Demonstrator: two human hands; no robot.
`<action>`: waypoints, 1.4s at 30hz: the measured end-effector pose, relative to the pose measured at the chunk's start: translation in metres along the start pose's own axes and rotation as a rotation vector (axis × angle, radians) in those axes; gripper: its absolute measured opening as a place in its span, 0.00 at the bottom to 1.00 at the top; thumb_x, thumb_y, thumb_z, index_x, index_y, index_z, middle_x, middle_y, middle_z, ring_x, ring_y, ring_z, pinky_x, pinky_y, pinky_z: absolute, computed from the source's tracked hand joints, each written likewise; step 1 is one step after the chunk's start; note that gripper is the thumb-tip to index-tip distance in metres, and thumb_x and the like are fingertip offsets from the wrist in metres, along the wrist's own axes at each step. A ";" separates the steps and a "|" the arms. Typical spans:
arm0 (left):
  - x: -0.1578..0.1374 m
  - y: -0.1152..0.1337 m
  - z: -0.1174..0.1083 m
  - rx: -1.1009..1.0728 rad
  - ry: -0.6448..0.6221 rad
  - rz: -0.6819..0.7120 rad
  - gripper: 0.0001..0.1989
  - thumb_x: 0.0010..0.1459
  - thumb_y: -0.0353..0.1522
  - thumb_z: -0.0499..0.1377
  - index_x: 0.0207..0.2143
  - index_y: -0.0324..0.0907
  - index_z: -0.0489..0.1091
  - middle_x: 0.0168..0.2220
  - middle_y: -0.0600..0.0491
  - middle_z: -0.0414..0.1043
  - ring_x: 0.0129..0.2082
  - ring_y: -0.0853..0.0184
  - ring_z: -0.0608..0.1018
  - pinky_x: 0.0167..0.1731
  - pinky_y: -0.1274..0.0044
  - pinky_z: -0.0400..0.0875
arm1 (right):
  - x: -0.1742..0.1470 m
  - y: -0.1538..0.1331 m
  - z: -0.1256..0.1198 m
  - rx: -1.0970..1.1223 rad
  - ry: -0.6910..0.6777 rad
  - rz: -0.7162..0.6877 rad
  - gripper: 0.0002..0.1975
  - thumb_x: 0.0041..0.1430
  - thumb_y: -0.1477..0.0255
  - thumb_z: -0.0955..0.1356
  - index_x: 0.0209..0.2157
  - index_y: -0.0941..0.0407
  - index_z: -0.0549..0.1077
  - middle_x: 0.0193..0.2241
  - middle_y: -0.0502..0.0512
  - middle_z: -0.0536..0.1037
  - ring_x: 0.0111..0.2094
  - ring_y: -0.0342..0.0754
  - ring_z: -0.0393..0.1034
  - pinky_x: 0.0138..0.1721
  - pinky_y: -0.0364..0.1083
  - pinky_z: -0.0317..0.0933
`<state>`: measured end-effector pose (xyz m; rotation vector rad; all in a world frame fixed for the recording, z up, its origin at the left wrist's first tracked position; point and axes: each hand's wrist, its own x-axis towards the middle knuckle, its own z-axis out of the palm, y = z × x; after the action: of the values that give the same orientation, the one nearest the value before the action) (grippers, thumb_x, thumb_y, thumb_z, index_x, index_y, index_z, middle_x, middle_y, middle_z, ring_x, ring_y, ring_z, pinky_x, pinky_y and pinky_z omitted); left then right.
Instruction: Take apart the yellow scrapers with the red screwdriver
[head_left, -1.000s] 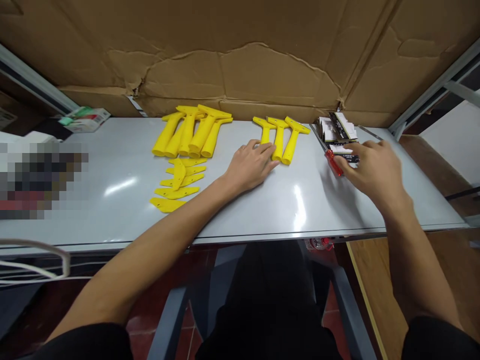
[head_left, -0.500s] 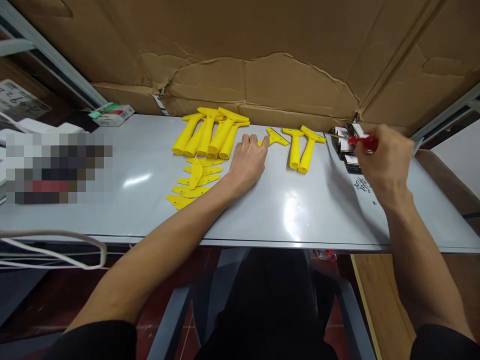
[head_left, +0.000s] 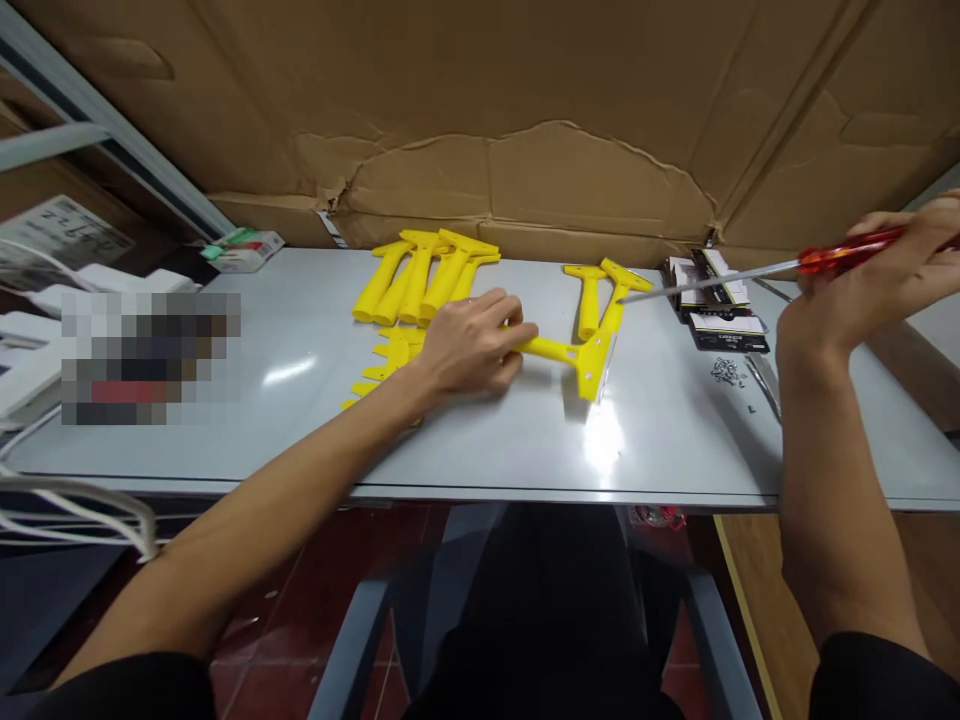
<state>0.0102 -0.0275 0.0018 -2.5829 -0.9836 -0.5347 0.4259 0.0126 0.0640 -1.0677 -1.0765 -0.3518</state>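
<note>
My left hand [head_left: 480, 342] is closed round the handle of a yellow scraper [head_left: 592, 365], whose wide head points right and carries a thin blade along its edge. In my right hand [head_left: 870, 265], at the right side, is a screwdriver [head_left: 825, 258] with a red clear handle. Its long shaft reaches left, the tip passing in front of two yellow scrapers [head_left: 589, 300] lying at the back. Several yellow scraper handles [head_left: 405, 285] lie grouped behind my left hand. Yellow blade covers [head_left: 375, 372] are partly hidden by that hand.
Small black-and-white boxes [head_left: 727, 328] stand at the back right, with a pile of small screws [head_left: 726, 370] in front. A thin metal strip [head_left: 763, 388] lies beside the screws. Cardboard [head_left: 525, 180] walls the back. White power strips [head_left: 45, 350] and cables sit at the left.
My left hand has lifted the scraper and turned its head toward the front right. My right hand has moved right and up, away from the boxes, with the screwdriver now pointing left.
</note>
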 end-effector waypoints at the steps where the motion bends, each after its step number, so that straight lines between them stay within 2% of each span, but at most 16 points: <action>1: -0.004 0.002 0.003 -0.011 -0.005 0.056 0.10 0.59 0.30 0.60 0.39 0.46 0.81 0.40 0.46 0.78 0.40 0.55 0.77 0.30 0.68 0.62 | -0.008 0.004 0.006 0.048 0.088 0.011 0.15 0.73 0.60 0.44 0.43 0.56 0.48 0.42 0.56 0.55 0.27 0.28 0.51 0.32 0.37 0.54; 3: -0.009 0.007 0.006 -0.011 -0.023 0.132 0.10 0.60 0.30 0.59 0.38 0.45 0.81 0.39 0.47 0.79 0.38 0.56 0.78 0.29 0.69 0.62 | -0.023 0.005 0.018 0.103 0.123 0.008 0.12 0.71 0.61 0.50 0.41 0.55 0.50 0.40 0.53 0.57 0.23 0.28 0.49 0.28 0.37 0.52; 5: -0.010 0.010 0.008 0.005 -0.049 0.154 0.09 0.61 0.30 0.59 0.38 0.45 0.81 0.39 0.46 0.80 0.38 0.57 0.79 0.28 0.69 0.62 | -0.034 0.000 0.026 0.095 0.015 -0.012 0.12 0.71 0.61 0.52 0.41 0.56 0.53 0.42 0.55 0.61 0.23 0.28 0.51 0.27 0.38 0.56; 11: -0.007 0.011 0.011 0.019 -0.092 0.134 0.10 0.61 0.30 0.59 0.38 0.45 0.81 0.40 0.46 0.80 0.38 0.57 0.80 0.28 0.68 0.61 | -0.049 -0.015 0.028 -0.003 -0.083 -0.071 0.15 0.74 0.61 0.52 0.42 0.58 0.57 0.44 0.56 0.65 0.23 0.27 0.54 0.28 0.37 0.59; 14: -0.008 0.010 0.012 -0.023 -0.098 0.103 0.10 0.59 0.30 0.59 0.37 0.46 0.81 0.39 0.46 0.80 0.37 0.56 0.80 0.29 0.68 0.63 | -0.053 -0.014 0.029 0.046 -0.087 -0.105 0.17 0.74 0.58 0.54 0.42 0.59 0.59 0.43 0.56 0.65 0.23 0.27 0.55 0.27 0.38 0.59; 18: -0.009 0.006 0.006 -0.061 -0.126 0.046 0.12 0.57 0.32 0.59 0.38 0.46 0.82 0.38 0.46 0.81 0.37 0.54 0.81 0.30 0.69 0.64 | -0.042 -0.002 0.026 0.106 -0.005 -0.107 0.15 0.74 0.60 0.54 0.42 0.59 0.58 0.42 0.54 0.64 0.23 0.27 0.53 0.27 0.38 0.58; 20: -0.009 0.002 -0.001 -0.118 -0.173 0.007 0.17 0.56 0.33 0.58 0.44 0.47 0.83 0.37 0.48 0.81 0.37 0.54 0.81 0.32 0.69 0.66 | -0.028 0.007 0.021 0.113 0.088 -0.092 0.13 0.73 0.63 0.52 0.41 0.58 0.56 0.43 0.55 0.62 0.24 0.26 0.51 0.27 0.36 0.55; 23: -0.007 -0.002 -0.011 -0.305 -0.250 -0.014 0.26 0.59 0.36 0.59 0.60 0.46 0.77 0.45 0.49 0.84 0.38 0.57 0.82 0.38 0.69 0.70 | -0.006 0.020 0.013 0.148 0.230 0.057 0.13 0.74 0.66 0.45 0.39 0.56 0.53 0.41 0.54 0.58 0.24 0.26 0.47 0.27 0.35 0.49; 25: -0.006 -0.003 -0.014 -0.397 -0.295 0.018 0.24 0.64 0.39 0.58 0.60 0.45 0.76 0.49 0.47 0.84 0.39 0.59 0.83 0.40 0.70 0.71 | 0.002 0.024 0.011 0.193 0.292 0.185 0.15 0.72 0.69 0.41 0.38 0.55 0.51 0.40 0.53 0.56 0.24 0.26 0.45 0.25 0.35 0.45; 26: -0.006 -0.002 -0.014 -0.416 -0.312 0.042 0.21 0.66 0.40 0.58 0.57 0.45 0.78 0.49 0.47 0.84 0.38 0.59 0.82 0.39 0.70 0.70 | 0.002 0.025 0.012 0.220 0.304 0.209 0.16 0.72 0.70 0.40 0.38 0.55 0.50 0.39 0.53 0.56 0.23 0.26 0.45 0.25 0.35 0.43; 28: -0.006 -0.001 -0.012 -0.405 -0.333 0.089 0.19 0.70 0.41 0.56 0.55 0.45 0.80 0.44 0.48 0.85 0.36 0.60 0.82 0.38 0.71 0.69 | -0.004 0.023 0.016 0.264 0.266 0.151 0.15 0.72 0.69 0.42 0.38 0.56 0.51 0.41 0.54 0.58 0.23 0.25 0.46 0.25 0.35 0.44; 30: -0.007 0.001 -0.010 -0.350 -0.344 0.118 0.21 0.72 0.41 0.55 0.60 0.47 0.79 0.41 0.48 0.84 0.37 0.59 0.82 0.37 0.71 0.68 | -0.016 0.017 0.021 0.271 0.185 0.022 0.14 0.75 0.65 0.47 0.40 0.57 0.54 0.42 0.54 0.59 0.23 0.24 0.48 0.25 0.35 0.46; 32: -0.008 0.004 -0.008 -0.272 -0.364 0.134 0.25 0.73 0.42 0.55 0.67 0.47 0.75 0.44 0.47 0.83 0.38 0.57 0.83 0.36 0.70 0.67 | -0.027 0.010 0.025 0.230 0.120 -0.085 0.15 0.76 0.61 0.51 0.42 0.58 0.55 0.43 0.53 0.59 0.24 0.24 0.50 0.26 0.35 0.49; 34: -0.008 0.006 -0.008 -0.209 -0.386 0.140 0.27 0.73 0.42 0.55 0.70 0.46 0.71 0.48 0.45 0.82 0.39 0.57 0.82 0.34 0.69 0.66 | -0.033 0.004 0.026 0.174 0.103 -0.141 0.17 0.77 0.59 0.50 0.43 0.58 0.56 0.43 0.53 0.59 0.25 0.24 0.50 0.27 0.35 0.52; 37: -0.006 0.009 -0.008 -0.189 -0.411 0.145 0.27 0.73 0.41 0.55 0.71 0.48 0.70 0.50 0.46 0.82 0.38 0.58 0.82 0.33 0.68 0.65 | -0.031 0.002 0.023 0.141 0.116 -0.141 0.16 0.76 0.62 0.48 0.43 0.58 0.56 0.44 0.54 0.59 0.25 0.26 0.48 0.28 0.36 0.55; 42: -0.006 0.006 -0.008 -0.178 -0.408 0.161 0.21 0.74 0.40 0.52 0.61 0.52 0.78 0.44 0.49 0.82 0.34 0.60 0.80 0.32 0.69 0.63 | -0.036 -0.002 0.025 0.138 0.034 -0.112 0.14 0.75 0.63 0.51 0.43 0.58 0.57 0.43 0.54 0.61 0.24 0.26 0.49 0.26 0.36 0.54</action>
<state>0.0084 -0.0381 0.0048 -2.9714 -0.8648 -0.0523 0.3937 0.0241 0.0362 -0.8782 -1.1163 -0.3785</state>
